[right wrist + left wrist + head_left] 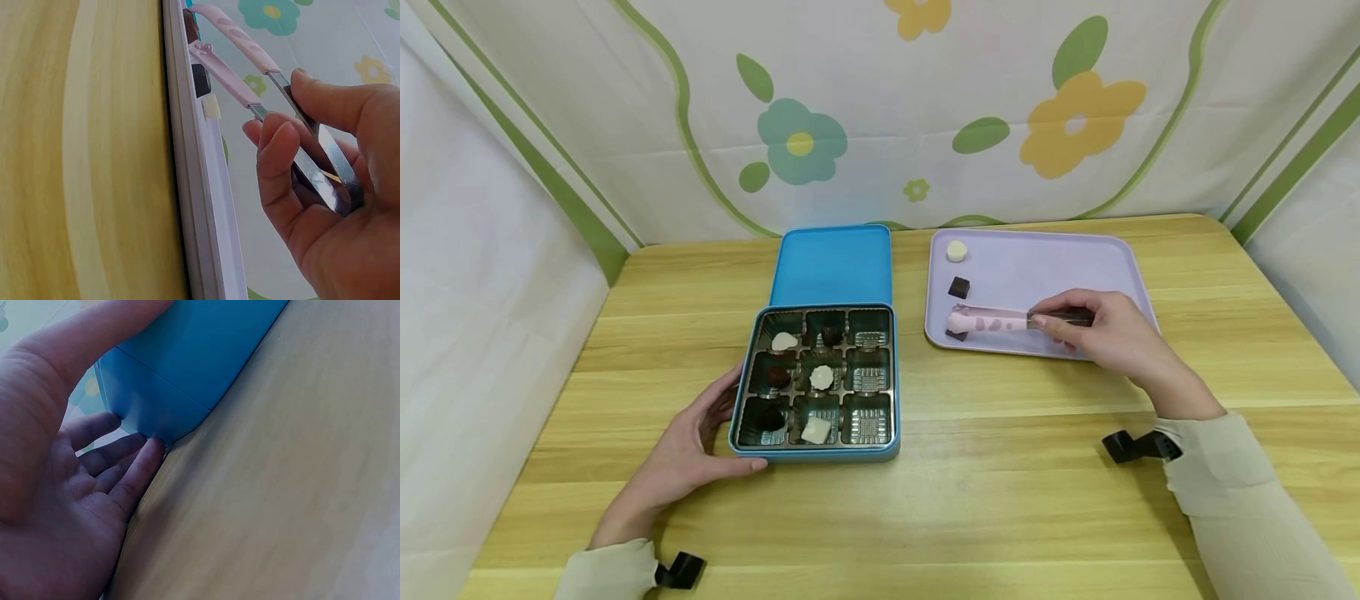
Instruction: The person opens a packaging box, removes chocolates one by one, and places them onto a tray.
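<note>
My right hand (pixel 1112 337) holds a pair of tongs (pixel 275 72) with pink arms and metal handles. The arms stand apart, their tips around a dark chocolate (pixel 957 335) at the left of the lilac tray (pixel 1067 258). Above it on the tray lie a square dark chocolate (pixel 958 287) and a round white one (pixel 957 251). My left hand (pixel 681 450) holds the front left corner of a blue tin (pixel 850 456), thumb along the front, fingertips on the left side (pixel 144 440). White and dark chocolates sit in its left and middle columns; ridged floors show in the right column.
A blue lid (pixel 833 265) lies flat behind the tin. Both tin and tray rest on a wooden table (pixel 977 492). A white cloth with flowers (pixel 880 117) hangs along the back edge. A gap of bare wood separates tin and tray.
</note>
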The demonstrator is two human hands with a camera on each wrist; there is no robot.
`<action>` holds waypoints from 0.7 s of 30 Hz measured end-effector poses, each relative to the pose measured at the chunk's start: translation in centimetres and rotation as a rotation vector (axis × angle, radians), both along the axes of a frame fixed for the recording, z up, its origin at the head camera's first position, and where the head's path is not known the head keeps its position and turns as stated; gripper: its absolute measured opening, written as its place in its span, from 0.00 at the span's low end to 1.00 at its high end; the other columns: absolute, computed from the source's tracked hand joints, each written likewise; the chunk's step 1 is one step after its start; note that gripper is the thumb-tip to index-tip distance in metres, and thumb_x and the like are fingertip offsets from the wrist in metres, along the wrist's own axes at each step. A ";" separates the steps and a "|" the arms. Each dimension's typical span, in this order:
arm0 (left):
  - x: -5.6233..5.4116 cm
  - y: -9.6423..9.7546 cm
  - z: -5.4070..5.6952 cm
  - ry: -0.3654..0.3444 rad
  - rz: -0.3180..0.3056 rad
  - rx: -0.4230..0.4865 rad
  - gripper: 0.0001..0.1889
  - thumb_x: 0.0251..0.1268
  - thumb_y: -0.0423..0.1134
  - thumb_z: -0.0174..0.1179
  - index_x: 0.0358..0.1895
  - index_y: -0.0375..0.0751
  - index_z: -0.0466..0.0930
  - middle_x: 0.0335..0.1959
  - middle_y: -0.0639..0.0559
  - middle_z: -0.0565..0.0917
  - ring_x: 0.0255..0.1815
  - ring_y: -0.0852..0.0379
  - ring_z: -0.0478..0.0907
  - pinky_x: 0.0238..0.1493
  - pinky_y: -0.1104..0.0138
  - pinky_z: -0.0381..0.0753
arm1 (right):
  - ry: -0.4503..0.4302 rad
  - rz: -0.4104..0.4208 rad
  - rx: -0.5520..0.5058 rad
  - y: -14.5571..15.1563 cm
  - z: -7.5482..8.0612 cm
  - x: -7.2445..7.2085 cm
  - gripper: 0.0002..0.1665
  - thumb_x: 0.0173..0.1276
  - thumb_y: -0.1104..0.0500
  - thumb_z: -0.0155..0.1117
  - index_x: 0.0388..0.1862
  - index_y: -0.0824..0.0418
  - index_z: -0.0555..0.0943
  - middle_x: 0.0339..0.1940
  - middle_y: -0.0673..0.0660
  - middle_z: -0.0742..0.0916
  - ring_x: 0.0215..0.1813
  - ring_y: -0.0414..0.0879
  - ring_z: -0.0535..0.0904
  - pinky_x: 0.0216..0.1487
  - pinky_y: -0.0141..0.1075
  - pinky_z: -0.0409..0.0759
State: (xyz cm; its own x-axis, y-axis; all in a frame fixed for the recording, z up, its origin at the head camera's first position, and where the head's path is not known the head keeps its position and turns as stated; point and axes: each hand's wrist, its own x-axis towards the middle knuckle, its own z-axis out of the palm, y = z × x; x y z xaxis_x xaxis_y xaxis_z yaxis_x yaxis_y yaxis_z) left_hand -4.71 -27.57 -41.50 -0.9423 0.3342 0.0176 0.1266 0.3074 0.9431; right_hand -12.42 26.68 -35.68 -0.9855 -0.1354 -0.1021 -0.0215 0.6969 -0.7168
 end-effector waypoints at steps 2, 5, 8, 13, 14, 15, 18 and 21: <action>0.0 0.0 0.0 0.001 0.000 0.001 0.64 0.47 0.21 0.82 0.88 0.52 0.55 0.80 0.39 0.70 0.71 0.66 0.74 0.69 0.81 0.72 | 0.004 -0.006 -0.015 0.0 0.0 0.0 0.21 0.79 0.41 0.68 0.58 0.53 0.90 0.41 0.60 0.89 0.33 0.45 0.81 0.29 0.35 0.79; 0.0 0.0 0.0 0.005 -0.001 0.004 0.64 0.47 0.21 0.82 0.88 0.51 0.55 0.80 0.39 0.70 0.71 0.67 0.74 0.70 0.81 0.72 | 0.015 -0.024 -0.038 0.1 0.2 0.1 0.20 0.79 0.41 0.68 0.59 0.52 0.90 0.42 0.59 0.89 0.34 0.46 0.81 0.29 0.35 0.79; 0.0 0.1 0.0 0.007 0.000 0.003 0.64 0.47 0.21 0.82 0.88 0.51 0.55 0.80 0.38 0.70 0.71 0.67 0.74 0.70 0.81 0.72 | 0.015 -0.044 -0.056 0.2 0.2 0.1 0.21 0.79 0.41 0.69 0.60 0.52 0.89 0.41 0.57 0.89 0.34 0.45 0.81 0.29 0.36 0.78; 0.0 0.1 0.1 0.003 -0.001 -0.009 0.64 0.48 0.22 0.82 0.88 0.52 0.55 0.81 0.37 0.69 0.71 0.68 0.74 0.69 0.81 0.72 | 0.007 -0.084 -0.081 0.1 0.2 0.0 0.23 0.78 0.41 0.69 0.60 0.53 0.90 0.38 0.54 0.89 0.33 0.45 0.80 0.29 0.36 0.77; 0.0 0.1 0.1 0.001 -0.001 -0.011 0.64 0.48 0.23 0.82 0.88 0.52 0.55 0.81 0.37 0.69 0.71 0.68 0.74 0.69 0.81 0.72 | 0.005 -0.092 -0.090 0.1 0.2 0.0 0.23 0.77 0.40 0.70 0.60 0.53 0.90 0.37 0.54 0.88 0.33 0.45 0.80 0.28 0.36 0.77; 0.0 0.1 0.1 -0.001 0.000 -0.013 0.64 0.48 0.23 0.83 0.88 0.53 0.55 0.81 0.37 0.68 0.71 0.68 0.74 0.69 0.81 0.72 | 0.008 -0.092 -0.097 0.0 0.3 0.0 0.23 0.77 0.41 0.70 0.60 0.54 0.90 0.36 0.54 0.88 0.33 0.45 0.80 0.28 0.36 0.76; 0.0 0.1 0.1 -0.004 0.003 -0.013 0.64 0.47 0.23 0.83 0.88 0.53 0.55 0.81 0.37 0.68 0.70 0.68 0.74 0.69 0.81 0.72 | 0.019 -0.095 -0.130 -0.6 0.4 0.1 0.22 0.77 0.42 0.71 0.59 0.54 0.90 0.33 0.52 0.87 0.32 0.45 0.79 0.27 0.36 0.76; 0.0 0.0 0.1 0.001 0.003 -0.013 0.64 0.47 0.22 0.83 0.88 0.52 0.55 0.81 0.37 0.69 0.70 0.67 0.75 0.69 0.81 0.72 | 0.044 -0.071 -0.165 -1.5 0.6 0.4 0.19 0.77 0.45 0.72 0.58 0.55 0.90 0.32 0.53 0.87 0.32 0.45 0.79 0.27 0.36 0.76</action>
